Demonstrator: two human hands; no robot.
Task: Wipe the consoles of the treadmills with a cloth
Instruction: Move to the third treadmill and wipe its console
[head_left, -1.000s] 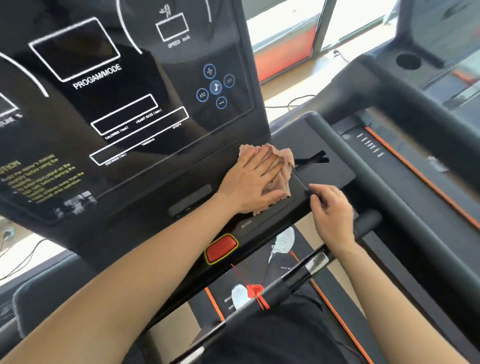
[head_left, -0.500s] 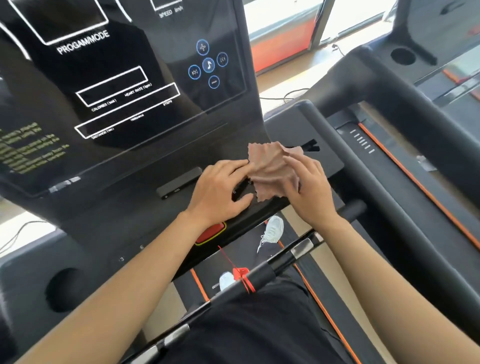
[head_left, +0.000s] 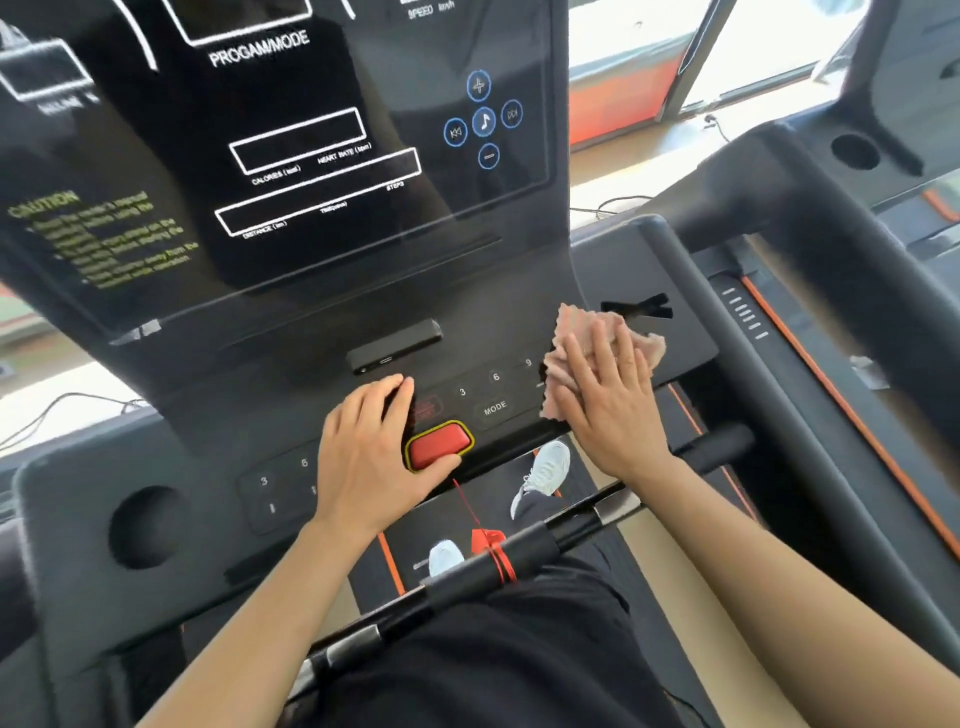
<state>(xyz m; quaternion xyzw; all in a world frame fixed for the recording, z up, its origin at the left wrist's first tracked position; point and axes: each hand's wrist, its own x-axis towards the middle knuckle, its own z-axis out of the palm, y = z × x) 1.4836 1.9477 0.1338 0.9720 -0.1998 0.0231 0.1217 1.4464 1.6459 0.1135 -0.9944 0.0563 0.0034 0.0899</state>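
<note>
Cloth (head_left: 647, 345): small, pink-brown, crumpled, wavy edge. Lies on right side of console (head_left: 291, 317), on lower button panel, just beside number keys. Flat right hand (head_left: 608, 410) presses on it.
Console: big, black, tilted. Shiny top screen with white boxes, white words, round blue buttons. Lower panel has number keys, MODE key, red button with yellow rim.

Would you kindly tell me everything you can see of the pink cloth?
The pale pink fabric cloth looks soft and slightly fuzzy, with zigzag-cut edges. It lies crumpled on the right end of the black treadmill console, beside the number keys. The right hand presses on it with straight, spread fingers, covering its middle. The left hand does not touch it.
</note>
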